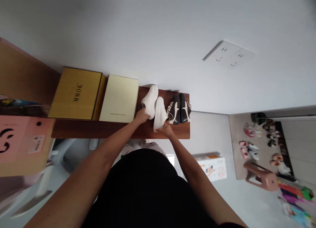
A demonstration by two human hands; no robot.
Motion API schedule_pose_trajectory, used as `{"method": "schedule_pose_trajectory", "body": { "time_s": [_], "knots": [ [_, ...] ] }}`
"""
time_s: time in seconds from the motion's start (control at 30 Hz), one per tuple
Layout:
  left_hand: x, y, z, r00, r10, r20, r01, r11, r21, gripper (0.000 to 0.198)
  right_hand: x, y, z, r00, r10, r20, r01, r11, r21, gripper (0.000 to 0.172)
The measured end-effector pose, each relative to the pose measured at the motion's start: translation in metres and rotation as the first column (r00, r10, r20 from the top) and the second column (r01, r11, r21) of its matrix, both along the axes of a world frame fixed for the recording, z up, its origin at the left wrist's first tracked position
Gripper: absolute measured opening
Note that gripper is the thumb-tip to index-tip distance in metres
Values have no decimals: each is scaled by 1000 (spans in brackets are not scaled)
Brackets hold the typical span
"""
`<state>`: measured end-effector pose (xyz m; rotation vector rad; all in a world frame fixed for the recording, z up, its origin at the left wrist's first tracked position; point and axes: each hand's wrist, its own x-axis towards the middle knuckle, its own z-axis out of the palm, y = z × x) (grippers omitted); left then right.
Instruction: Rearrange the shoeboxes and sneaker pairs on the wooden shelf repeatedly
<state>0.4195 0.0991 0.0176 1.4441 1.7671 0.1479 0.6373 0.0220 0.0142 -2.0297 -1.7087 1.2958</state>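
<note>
Two white sneakers are on a brown wooden shelf board, side by side with toes pointing in different directions. My left hand grips the near end of the left white sneaker. Closed on the near end of the right white sneaker is my right hand. Just right of them stands a pair of dark brown and cream sneakers. A cream shoebox lies to the left of my left hand, with a tan-yellow shoebox beyond it.
A pale wall with a socket plate rises behind the board. Pink cartons are stacked at the left. On the floor at right are a tissue pack, a pink stool and several shoes. My legs are below the board.
</note>
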Motion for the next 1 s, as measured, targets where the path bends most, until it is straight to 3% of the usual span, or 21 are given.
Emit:
{"method": "schedule_pose_trajectory", "body": {
  "time_s": [0.17, 0.37, 0.63, 0.83, 1.0],
  "knots": [
    [11, 5, 24, 979, -175, -103, 184, 979, 90, 34, -5, 17, 31, 976, 155, 150, -156, 988, -4, 33],
    [25, -4, 33, 980, -154, -128, 170, 977, 126, 30, -20, 48, 52, 857, 308, 413, -335, 942, -7, 25],
    [36, -8, 21, 1000, -26, -3, 26, 982, 186, 22, -36, 69, 50, 784, 385, 488, -398, 914, -81, 31],
    [42, -10, 9, 1000, -21, 23, 16, 981, 193, 20, -46, 75, 41, 782, 406, 472, -403, 908, -113, 30],
    [43, -10, 5, 991, 68, 118, -90, 976, 200, 17, -51, 81, 32, 784, 399, 475, -395, 912, -113, 31]
  ]
}}
